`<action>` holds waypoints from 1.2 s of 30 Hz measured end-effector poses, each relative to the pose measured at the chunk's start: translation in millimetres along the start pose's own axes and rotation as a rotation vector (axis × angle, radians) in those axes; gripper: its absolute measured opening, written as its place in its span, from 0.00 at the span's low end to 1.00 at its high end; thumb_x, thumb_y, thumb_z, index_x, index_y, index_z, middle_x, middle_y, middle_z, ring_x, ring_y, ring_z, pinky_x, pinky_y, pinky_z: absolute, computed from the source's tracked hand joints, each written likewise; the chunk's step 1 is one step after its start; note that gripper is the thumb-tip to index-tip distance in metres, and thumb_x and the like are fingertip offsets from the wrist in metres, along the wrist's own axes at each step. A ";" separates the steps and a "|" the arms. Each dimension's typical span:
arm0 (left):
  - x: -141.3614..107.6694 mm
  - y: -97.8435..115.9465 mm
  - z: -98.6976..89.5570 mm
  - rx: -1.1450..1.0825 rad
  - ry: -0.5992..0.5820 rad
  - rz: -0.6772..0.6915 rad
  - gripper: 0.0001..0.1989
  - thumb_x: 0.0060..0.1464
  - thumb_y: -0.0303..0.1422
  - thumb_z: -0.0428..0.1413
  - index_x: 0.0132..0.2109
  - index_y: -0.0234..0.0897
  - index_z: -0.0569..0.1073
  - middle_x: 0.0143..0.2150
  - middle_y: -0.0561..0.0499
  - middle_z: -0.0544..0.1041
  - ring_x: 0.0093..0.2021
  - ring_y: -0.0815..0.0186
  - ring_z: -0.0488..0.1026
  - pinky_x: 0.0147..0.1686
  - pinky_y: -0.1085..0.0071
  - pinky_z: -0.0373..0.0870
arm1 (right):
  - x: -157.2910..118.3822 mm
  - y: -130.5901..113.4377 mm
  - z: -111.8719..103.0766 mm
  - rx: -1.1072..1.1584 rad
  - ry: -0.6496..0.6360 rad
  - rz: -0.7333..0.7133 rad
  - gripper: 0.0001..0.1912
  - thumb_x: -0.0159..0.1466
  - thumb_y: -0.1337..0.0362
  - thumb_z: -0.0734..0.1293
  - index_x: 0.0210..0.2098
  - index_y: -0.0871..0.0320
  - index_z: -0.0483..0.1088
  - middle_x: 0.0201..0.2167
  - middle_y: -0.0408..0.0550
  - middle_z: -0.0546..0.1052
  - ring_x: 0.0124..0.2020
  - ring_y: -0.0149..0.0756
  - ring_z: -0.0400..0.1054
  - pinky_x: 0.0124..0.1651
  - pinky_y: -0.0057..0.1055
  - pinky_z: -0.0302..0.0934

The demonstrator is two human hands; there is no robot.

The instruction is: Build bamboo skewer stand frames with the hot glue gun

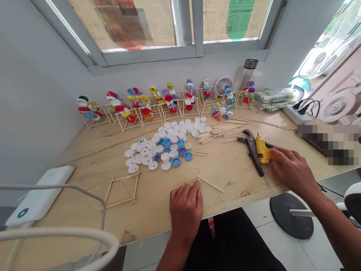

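My right hand point(291, 169) is wrapped around the handle of a yellow hot glue gun point(263, 149) at the right of the table. Just left of it lies a black cutter-like tool with long handles point(254, 152). My left hand point(186, 201) rests near the front edge with its fingers curled, the index finger pressing on a short wooden stick point(199, 174). Another wooden stick point(212, 183) crosses that one at an angle. To the left lies a square stick frame point(122, 190). White and blue bottle caps point(166, 165) are spread beyond my left hand.
Several stick stands with colourful cap wheels point(168, 98) line the wall. Loose sticks point(225, 131) lie mid-table, bundled sticks point(275, 98) behind. A power strip point(297, 114), small fan point(223, 86) and bottle point(248, 77) stand at the back. A white device point(42, 192) sits left.
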State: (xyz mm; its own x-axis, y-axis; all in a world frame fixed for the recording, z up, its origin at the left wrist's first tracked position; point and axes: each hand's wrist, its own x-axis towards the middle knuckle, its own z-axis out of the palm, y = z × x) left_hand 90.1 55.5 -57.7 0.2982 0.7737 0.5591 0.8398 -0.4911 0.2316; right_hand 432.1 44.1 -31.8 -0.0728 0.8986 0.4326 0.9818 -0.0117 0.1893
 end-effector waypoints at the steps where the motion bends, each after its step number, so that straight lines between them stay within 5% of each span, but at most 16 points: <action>1: -0.3 0.4 0.2 -0.003 -0.008 -0.010 0.09 0.57 0.25 0.50 0.42 0.34 0.74 0.30 0.49 0.76 0.33 0.64 0.71 0.37 0.66 0.61 | 1.5 2.7 1.8 -0.020 -0.037 -0.012 0.18 0.61 0.63 0.58 0.49 0.59 0.67 0.48 0.54 0.73 0.43 0.48 0.67 0.42 0.42 0.61; 8: -1.8 3.3 1.8 -0.010 -0.063 -0.075 0.09 0.57 0.26 0.51 0.42 0.35 0.74 0.29 0.50 0.75 0.32 0.64 0.69 0.36 0.65 0.60 | 17.0 13.9 7.1 0.071 -0.183 -0.024 0.20 0.57 0.66 0.62 0.49 0.61 0.68 0.51 0.61 0.71 0.47 0.54 0.66 0.42 0.44 0.58; 17: -1.8 4.3 1.5 -0.014 -0.080 -0.092 0.09 0.57 0.26 0.50 0.42 0.36 0.74 0.28 0.50 0.74 0.31 0.64 0.69 0.36 0.65 0.59 | 20.5 11.8 4.4 0.110 -0.174 0.106 0.16 0.52 0.65 0.62 0.41 0.59 0.67 0.43 0.62 0.73 0.44 0.53 0.67 0.41 0.44 0.58; 22: -1.1 4.3 1.2 -0.061 -0.069 -0.110 0.10 0.57 0.26 0.49 0.42 0.35 0.74 0.29 0.49 0.76 0.32 0.63 0.70 0.36 0.65 0.60 | 14.4 -12.0 -16.5 0.365 -0.035 0.220 0.18 0.54 0.55 0.61 0.41 0.57 0.65 0.42 0.59 0.73 0.39 0.47 0.69 0.35 0.39 0.63; 26: -3.2 0.8 -2.3 -0.271 -0.024 -0.221 0.12 0.56 0.25 0.48 0.44 0.35 0.74 0.32 0.49 0.77 0.33 0.64 0.72 0.40 0.65 0.63 | 11.8 -42.2 -31.0 0.556 -0.008 0.159 0.17 0.54 0.56 0.62 0.42 0.55 0.64 0.43 0.55 0.72 0.39 0.43 0.69 0.38 0.38 0.65; 32: -9.3 -8.5 -12.6 -0.721 0.061 -0.649 0.11 0.56 0.33 0.52 0.44 0.36 0.75 0.31 0.52 0.76 0.27 0.70 0.69 0.29 0.74 0.66 | 5.3 -86.7 -40.6 0.826 -0.141 0.069 0.17 0.54 0.62 0.65 0.45 0.54 0.64 0.46 0.51 0.70 0.44 0.43 0.67 0.36 0.33 0.66; 36: -10.3 -9.3 -17.1 -0.757 0.060 -0.672 0.11 0.55 0.33 0.52 0.42 0.36 0.75 0.32 0.51 0.77 0.29 0.70 0.71 0.31 0.74 0.68 | 3.4 -107.2 -47.2 1.048 -0.310 0.120 0.16 0.57 0.61 0.64 0.45 0.54 0.65 0.43 0.48 0.72 0.38 0.38 0.68 0.31 0.28 0.64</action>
State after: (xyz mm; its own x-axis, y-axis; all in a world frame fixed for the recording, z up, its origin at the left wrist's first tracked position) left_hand 71.5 45.3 -52.1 -0.1708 0.9720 0.1615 0.3110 -0.1024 0.9449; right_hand 318.3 27.7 -9.0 -0.0638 0.9894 0.1301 0.6518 0.1400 -0.7454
